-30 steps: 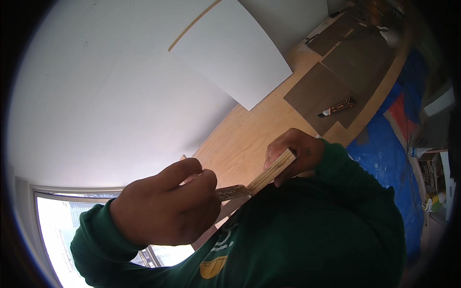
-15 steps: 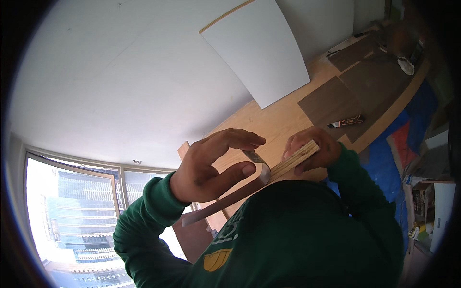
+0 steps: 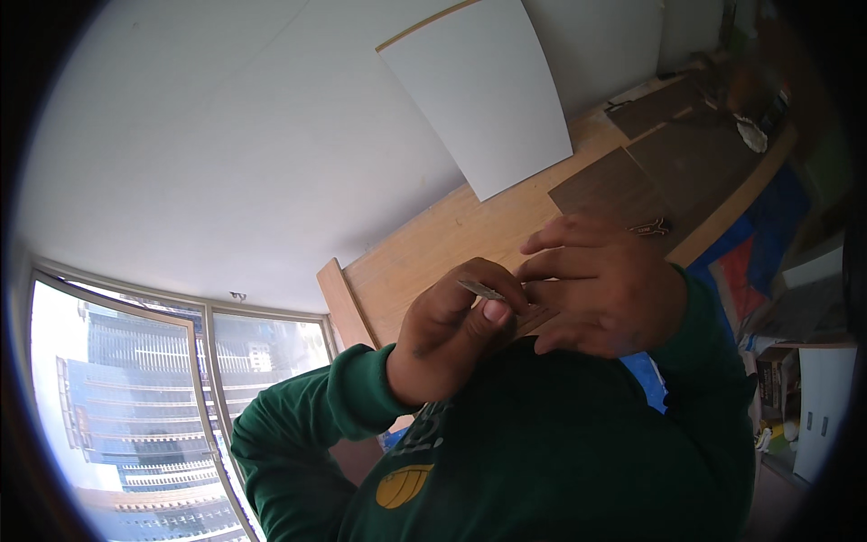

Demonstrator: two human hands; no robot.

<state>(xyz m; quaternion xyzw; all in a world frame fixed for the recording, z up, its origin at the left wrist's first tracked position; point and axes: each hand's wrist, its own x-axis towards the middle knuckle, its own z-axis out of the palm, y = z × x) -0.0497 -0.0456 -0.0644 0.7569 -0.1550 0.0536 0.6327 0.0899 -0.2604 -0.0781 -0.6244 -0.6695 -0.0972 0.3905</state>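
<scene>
Thumb and bent forefinger of my left hand [image 3: 456, 330] pinch a thin brown strip [image 3: 480, 289], whose pale, rough end shows above the thumb. Close beside it is my right hand [image 3: 605, 294], its back turned up and its fingers spread towards the left hand. A bit of brown wood-like surface [image 3: 539, 318] shows between the two hands; I cannot tell whether it belongs to the strip or to a board. Most of the strip is hidden behind my hands.
A long wooden bench [image 3: 433, 233] runs behind my hands, carrying dark brown panels [image 3: 695, 149] and a utility knife [image 3: 650, 228]. On it a white panel [image 3: 488, 99] leans against the wall. Blue sheeting [image 3: 759, 235] lies at right; a window [image 3: 126, 388] stands at left.
My left hand has moved right and closed on the strip. My right hand has come closer to it, with fingers now spread; the plywood piece it held no longer shows.
</scene>
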